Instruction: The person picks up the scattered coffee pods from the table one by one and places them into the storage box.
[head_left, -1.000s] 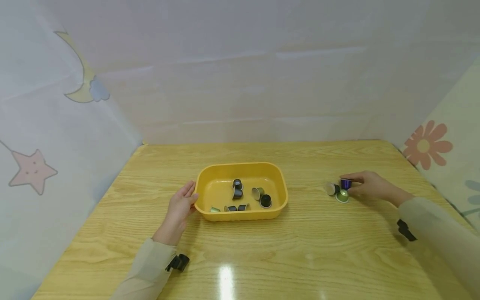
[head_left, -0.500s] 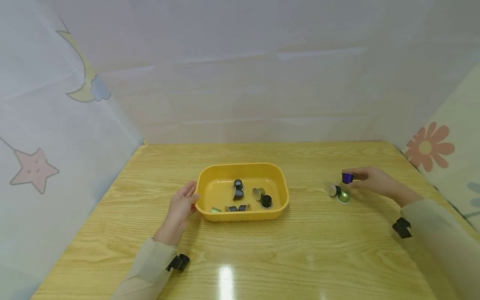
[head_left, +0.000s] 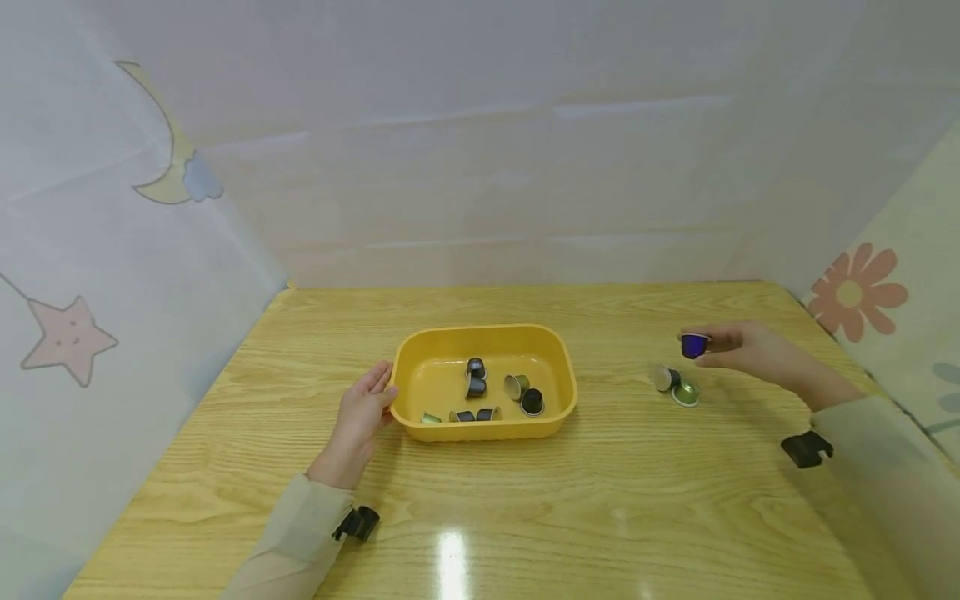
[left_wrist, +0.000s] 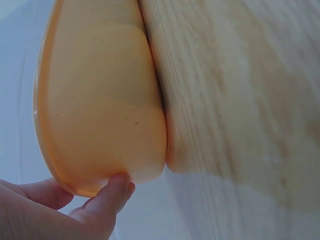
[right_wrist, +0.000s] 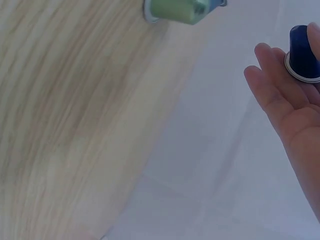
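Note:
At the left end of a yellow plastic tray [head_left: 480, 432], my left hand [head_left: 357, 417] pinches the rim; in the left wrist view the fingertips [left_wrist: 120, 181] lie against the wall. Several coffee capsules lie in the tray, among them a black capsule [head_left: 532, 402] and an olive-green capsule [head_left: 516, 386]. On the right, my right hand [head_left: 750, 354] holds a purple-blue coffee capsule [head_left: 694, 346] above the table between thumb and fingers. Under it stand a green capsule [head_left: 686, 393] and a dark capsule [head_left: 667, 378] tipped on its side, close together.
The wooden table [head_left: 615, 500] carries everything. A pale sheet [head_left: 480, 167] hangs behind it, with patterned sheets at both sides. Each sleeve bears a black wrist mount, the left mount [head_left: 357, 523] and the right mount [head_left: 807, 448].
My right hand has lifted the purple-blue capsule up from beside the other two and turned it slightly. The left hand and the tray stay in place.

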